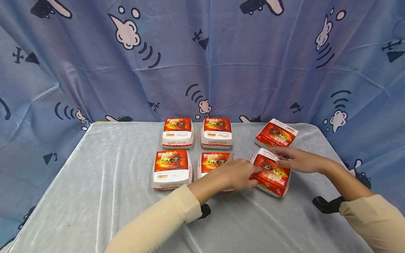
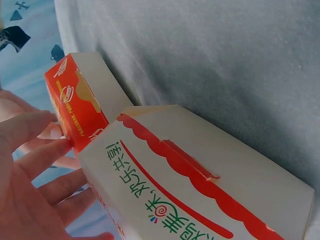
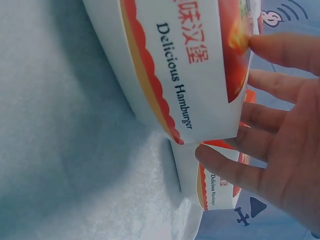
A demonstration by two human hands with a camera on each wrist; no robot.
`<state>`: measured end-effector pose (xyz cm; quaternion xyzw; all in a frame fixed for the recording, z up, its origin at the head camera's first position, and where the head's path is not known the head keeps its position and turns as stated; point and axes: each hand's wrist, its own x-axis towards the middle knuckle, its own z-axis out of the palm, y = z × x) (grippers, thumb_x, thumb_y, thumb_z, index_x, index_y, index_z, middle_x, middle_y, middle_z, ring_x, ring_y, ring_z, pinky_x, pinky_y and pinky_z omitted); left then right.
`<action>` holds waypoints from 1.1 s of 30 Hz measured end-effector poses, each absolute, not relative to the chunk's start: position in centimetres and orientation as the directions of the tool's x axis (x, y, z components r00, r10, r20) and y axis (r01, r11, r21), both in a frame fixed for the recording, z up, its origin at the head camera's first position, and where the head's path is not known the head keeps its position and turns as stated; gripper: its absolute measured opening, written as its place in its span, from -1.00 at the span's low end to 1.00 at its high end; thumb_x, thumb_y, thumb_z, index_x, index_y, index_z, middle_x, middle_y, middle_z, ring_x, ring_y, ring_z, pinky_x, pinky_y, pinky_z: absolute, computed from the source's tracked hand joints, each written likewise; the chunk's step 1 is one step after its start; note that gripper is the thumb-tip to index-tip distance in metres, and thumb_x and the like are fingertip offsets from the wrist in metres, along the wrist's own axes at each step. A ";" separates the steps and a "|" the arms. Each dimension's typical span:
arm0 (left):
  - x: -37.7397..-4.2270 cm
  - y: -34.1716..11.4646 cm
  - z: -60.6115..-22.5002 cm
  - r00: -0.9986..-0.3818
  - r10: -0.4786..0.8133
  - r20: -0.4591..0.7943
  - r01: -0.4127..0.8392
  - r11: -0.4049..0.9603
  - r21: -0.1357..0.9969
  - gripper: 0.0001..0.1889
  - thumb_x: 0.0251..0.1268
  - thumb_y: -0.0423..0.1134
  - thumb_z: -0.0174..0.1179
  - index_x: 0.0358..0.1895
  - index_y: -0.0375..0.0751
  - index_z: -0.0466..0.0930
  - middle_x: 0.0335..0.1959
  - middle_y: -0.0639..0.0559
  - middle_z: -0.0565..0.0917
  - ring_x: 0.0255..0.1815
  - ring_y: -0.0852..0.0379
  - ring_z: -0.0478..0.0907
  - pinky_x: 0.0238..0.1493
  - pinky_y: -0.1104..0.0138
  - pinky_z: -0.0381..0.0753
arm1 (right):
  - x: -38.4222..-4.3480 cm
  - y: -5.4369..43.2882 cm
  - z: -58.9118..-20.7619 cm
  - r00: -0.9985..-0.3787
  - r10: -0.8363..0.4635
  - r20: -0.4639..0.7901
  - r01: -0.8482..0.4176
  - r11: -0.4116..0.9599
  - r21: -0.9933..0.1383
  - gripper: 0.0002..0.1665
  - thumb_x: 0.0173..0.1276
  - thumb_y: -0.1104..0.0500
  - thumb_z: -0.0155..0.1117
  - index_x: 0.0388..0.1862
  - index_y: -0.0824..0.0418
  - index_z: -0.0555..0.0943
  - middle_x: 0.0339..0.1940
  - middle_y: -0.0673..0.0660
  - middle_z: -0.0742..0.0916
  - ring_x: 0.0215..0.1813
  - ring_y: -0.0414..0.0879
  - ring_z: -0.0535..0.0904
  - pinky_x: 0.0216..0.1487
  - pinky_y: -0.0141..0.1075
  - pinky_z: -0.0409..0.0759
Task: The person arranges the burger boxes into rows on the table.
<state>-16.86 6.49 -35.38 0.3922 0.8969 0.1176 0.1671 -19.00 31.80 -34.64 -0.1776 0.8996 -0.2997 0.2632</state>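
A red and white hamburger box (image 1: 272,172) sits turned at an angle at the front right of the group, between both hands. My left hand (image 1: 238,174) has its fingertips at this box's left side; they meet its red face in the left wrist view. My right hand (image 1: 295,160) reaches over the opposite side, thumb at the top edge and fingers extended along the box (image 3: 175,70) in the right wrist view. Under my left forearm, a front middle hamburger box (image 1: 213,161) is partly hidden. Behind the angled one stands another turned hamburger box (image 1: 276,133).
Two upright-facing hamburger boxes (image 1: 178,131) (image 1: 216,131) stand along the back, and one more hamburger box (image 1: 172,168) is at the front left. A grey cloth covers the table (image 1: 95,196). Behind it hangs a blue patterned curtain (image 1: 177,70).
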 end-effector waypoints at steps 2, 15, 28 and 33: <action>-16.9 6.5 -35.4 -0.644 0.737 -0.206 0.660 0.671 0.338 -0.48 0.42 0.05 0.18 0.42 0.20 0.43 0.24 0.19 0.59 0.25 0.21 0.48 0.47 -0.17 0.02 | -19.0 31.7 -34.6 -0.798 -0.473 -0.373 -0.153 0.758 -0.634 -0.23 0.49 0.04 0.18 0.54 0.32 0.20 0.39 0.43 0.42 0.35 0.37 0.32 0.20 0.24 0.46; -17.3 6.3 -35.3 -0.688 0.695 -0.208 0.630 0.714 0.305 -0.47 0.42 0.04 0.16 0.43 0.19 0.42 0.26 0.23 0.57 0.31 0.19 0.46 0.46 -0.21 -0.01 | -19.1 30.9 -34.6 -0.811 -0.479 -0.335 -0.184 0.753 -0.632 -0.19 0.48 0.05 0.20 0.55 0.35 0.15 0.41 0.51 0.36 0.33 0.40 0.36 0.19 0.27 0.45; -16.0 7.0 -35.3 -0.703 0.709 -0.058 0.698 0.703 0.137 -0.51 0.39 0.07 0.18 0.36 0.23 0.49 0.25 0.15 0.54 0.30 0.11 0.43 0.42 -0.25 0.06 | -18.9 30.7 -34.6 -0.834 -0.442 -0.330 -0.170 0.775 -0.609 -0.20 0.44 -0.01 0.25 0.50 0.31 0.23 0.33 0.49 0.44 0.24 0.34 0.46 0.10 0.17 0.56; -15.2 7.6 -35.2 -0.660 0.746 -0.091 0.729 0.665 0.166 -0.44 0.38 0.09 0.19 0.43 0.24 0.40 0.35 0.17 0.47 0.30 0.13 0.46 0.40 -0.21 0.14 | -19.0 30.4 -34.7 -0.847 -0.420 -0.326 -0.174 0.799 -0.576 -0.20 0.43 -0.04 0.26 0.49 0.32 0.26 0.32 0.49 0.46 0.24 0.38 0.45 0.10 0.20 0.56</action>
